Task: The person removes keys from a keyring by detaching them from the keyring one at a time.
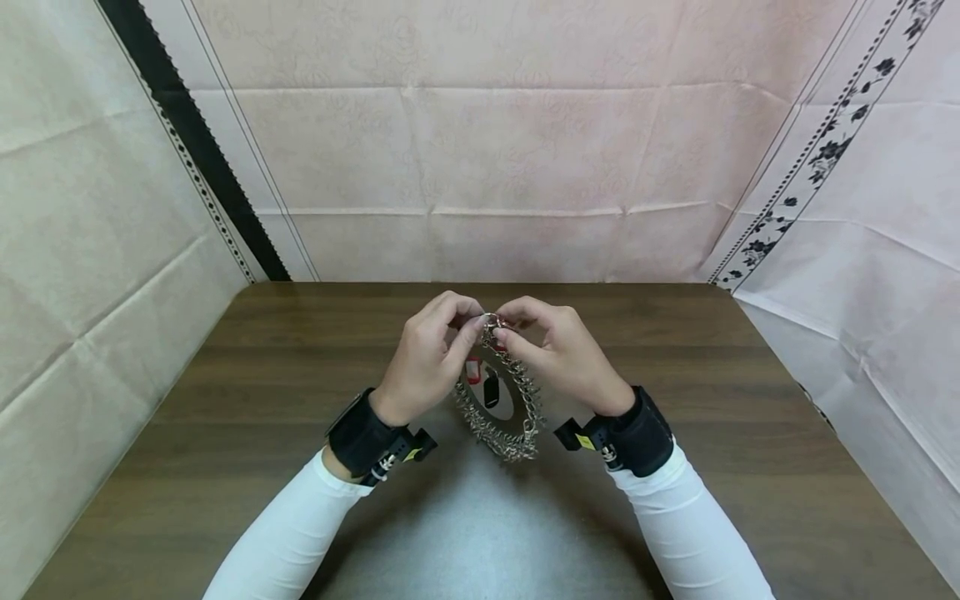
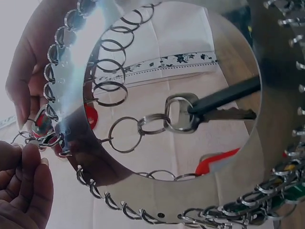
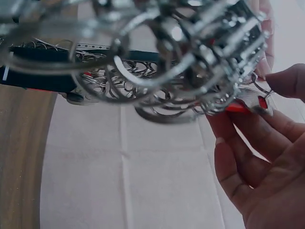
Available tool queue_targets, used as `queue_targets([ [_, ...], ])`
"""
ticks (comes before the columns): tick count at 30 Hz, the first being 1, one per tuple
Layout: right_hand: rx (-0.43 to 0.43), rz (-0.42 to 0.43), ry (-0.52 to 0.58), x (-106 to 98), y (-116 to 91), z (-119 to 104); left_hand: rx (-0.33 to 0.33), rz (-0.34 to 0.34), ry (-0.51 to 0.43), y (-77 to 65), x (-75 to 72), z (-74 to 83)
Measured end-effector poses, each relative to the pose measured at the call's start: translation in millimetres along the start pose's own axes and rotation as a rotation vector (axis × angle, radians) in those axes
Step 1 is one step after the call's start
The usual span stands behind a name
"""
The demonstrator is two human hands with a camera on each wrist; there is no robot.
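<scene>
A flat metal key-holder plate [image 2: 167, 198] hangs between the hands, with a large round hole and many small split rings round its edge. My left hand [image 1: 427, 358] pinches at the top of it, where small rings meet. Opposite, my right hand [image 1: 562, 354] holds a small red tag [image 3: 238, 107] with a metal ring at the same spot. A key [image 2: 226, 114] with a long black head hangs from linked rings and shows through the hole. Another red tag [image 1: 473, 372] hangs beside it. Clustered rings [image 3: 176, 62] blur across the right wrist view, partly hiding the fingertips.
Below the hands is a dark brown wooden table [image 1: 315, 358]. Pale cloth [image 1: 487, 167] with fold lines hangs behind it, and more cloth covers both sides. Each wrist wears a black band [image 1: 641, 432] with a small device.
</scene>
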State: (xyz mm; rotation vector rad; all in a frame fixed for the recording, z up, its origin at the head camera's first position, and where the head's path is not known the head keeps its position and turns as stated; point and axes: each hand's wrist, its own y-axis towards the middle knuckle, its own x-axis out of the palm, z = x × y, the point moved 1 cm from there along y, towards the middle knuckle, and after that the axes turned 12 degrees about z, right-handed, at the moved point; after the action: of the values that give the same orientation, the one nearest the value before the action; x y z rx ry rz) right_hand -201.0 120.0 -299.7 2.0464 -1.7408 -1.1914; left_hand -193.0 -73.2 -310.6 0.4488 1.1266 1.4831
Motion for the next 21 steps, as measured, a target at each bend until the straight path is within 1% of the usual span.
queue_targets([
  [5, -0.003, -0.025, 0.046, -1.8, 1.0, 0.2, 0.029, 0.004, 0.038, -0.2, 0.0, -1.2],
  [8, -0.026, -0.026, 0.049, -1.6, 1.1, 1.0, 0.042, 0.003, 0.057, -0.1, -0.5, -1.1],
  [14, -0.127, 0.056, -0.016, -0.9, 0.2, 3.0, 0.062, 0.006, 0.088, -0.8, -1.8, -1.7],
  [18, -0.172, 0.094, 0.011, -0.9, -0.9, 3.7, 0.098, 0.012, 0.107, -1.7, -0.9, -3.4],
  [21, -0.198, 0.111, 0.043, -0.5, -1.0, 3.3, 0.147, 0.029, 0.119, -2.7, 0.6, -5.2],
])
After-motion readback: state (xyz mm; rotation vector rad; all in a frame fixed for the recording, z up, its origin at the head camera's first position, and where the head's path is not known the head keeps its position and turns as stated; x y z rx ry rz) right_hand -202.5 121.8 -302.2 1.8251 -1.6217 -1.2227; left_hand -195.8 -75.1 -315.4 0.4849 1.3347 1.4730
